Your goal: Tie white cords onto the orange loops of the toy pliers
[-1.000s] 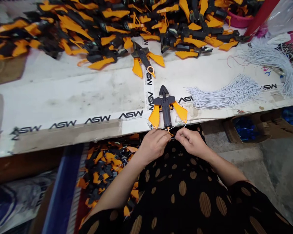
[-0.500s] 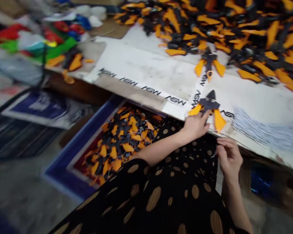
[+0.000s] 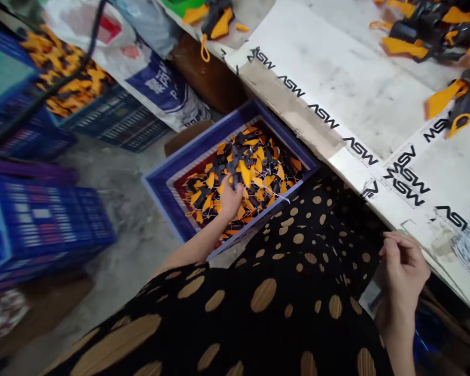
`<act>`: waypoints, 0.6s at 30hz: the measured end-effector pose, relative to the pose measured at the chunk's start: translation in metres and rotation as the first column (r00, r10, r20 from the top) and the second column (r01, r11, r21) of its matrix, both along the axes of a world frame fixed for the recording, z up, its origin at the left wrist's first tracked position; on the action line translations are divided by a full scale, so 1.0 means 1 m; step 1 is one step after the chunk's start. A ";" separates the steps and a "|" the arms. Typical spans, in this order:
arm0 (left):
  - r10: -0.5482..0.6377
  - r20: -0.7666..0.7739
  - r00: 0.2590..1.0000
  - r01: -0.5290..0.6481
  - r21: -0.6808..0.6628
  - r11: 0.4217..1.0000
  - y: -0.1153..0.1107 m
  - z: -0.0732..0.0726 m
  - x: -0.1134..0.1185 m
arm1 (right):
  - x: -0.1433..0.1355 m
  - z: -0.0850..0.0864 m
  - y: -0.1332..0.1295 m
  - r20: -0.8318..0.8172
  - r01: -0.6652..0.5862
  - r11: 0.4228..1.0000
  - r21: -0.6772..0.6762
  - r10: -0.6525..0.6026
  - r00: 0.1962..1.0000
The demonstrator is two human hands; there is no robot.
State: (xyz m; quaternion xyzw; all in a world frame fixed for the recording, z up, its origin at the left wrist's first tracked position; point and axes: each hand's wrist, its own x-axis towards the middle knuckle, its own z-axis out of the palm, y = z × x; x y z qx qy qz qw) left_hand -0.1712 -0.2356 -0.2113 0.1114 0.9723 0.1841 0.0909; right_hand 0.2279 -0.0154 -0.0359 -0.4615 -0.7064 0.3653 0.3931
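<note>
where the white desk [image 3: 329, 68] ran beside us, a blue crate [image 3: 156, 183] sat lower down, full of orange-and-black parts [image 3: 280, 172]; over them our left hand [image 3: 230, 201] pinched one winged piece [image 3: 238, 163], and our right hand [image 3: 406, 263], thumb against fingers, hung near the desk's edge.

The crate [image 3: 156, 193] under the table edge has a blue-violet rim, and red shows inside it. The pieces [image 3: 209, 180] in this crate are of black and bright orange colour. The clothing [image 3: 235, 313] is black, with brown ovals, and the larger ovals have fine stripes. The tabletop [image 3: 325, 57] is whitish with grey smudges, and the tape [image 3: 327, 116] on it repeats black letters on white.
</note>
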 end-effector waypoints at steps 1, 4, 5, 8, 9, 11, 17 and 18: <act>0.052 0.004 0.999 -0.052 -0.053 0.997 -0.017 -0.011 -0.009 | -0.005 0.001 0.001 0.007 -0.020 1.000 0.000 0.020 1.000; 0.110 0.018 0.994 -0.106 -0.151 0.983 -0.043 -0.040 -0.019 | -0.020 0.004 0.008 0.069 -0.072 0.997 0.001 0.072 0.995; 0.093 0.036 0.995 -0.086 -0.170 0.982 -0.043 -0.050 -0.019 | -0.024 0.004 0.011 0.110 -0.077 0.997 0.023 0.074 0.991; -0.046 0.141 0.989 0.071 -0.180 0.981 -0.017 -0.084 -0.018 | -0.032 0.001 0.031 0.252 -0.057 0.977 0.203 0.004 0.968; -0.100 0.181 0.978 0.131 -0.172 0.976 -0.004 -0.096 -0.022 | -0.034 -0.002 0.040 0.279 -0.042 0.958 0.284 -0.041 0.960; -0.180 0.256 0.950 0.226 -0.162 0.960 0.023 -0.119 -0.037 | -0.038 -0.008 0.059 0.295 -0.012 0.911 0.412 -0.121 0.948; -0.241 0.400 0.884 0.352 -0.231 0.907 0.045 -0.161 -0.077 | -0.050 -0.016 0.080 0.352 0.020 0.908 0.418 -0.183 0.918; -0.258 0.413 0.874 0.377 -0.240 0.894 0.037 -0.163 -0.072 | -0.052 -0.015 0.078 0.356 0.025 0.912 0.408 -0.185 0.916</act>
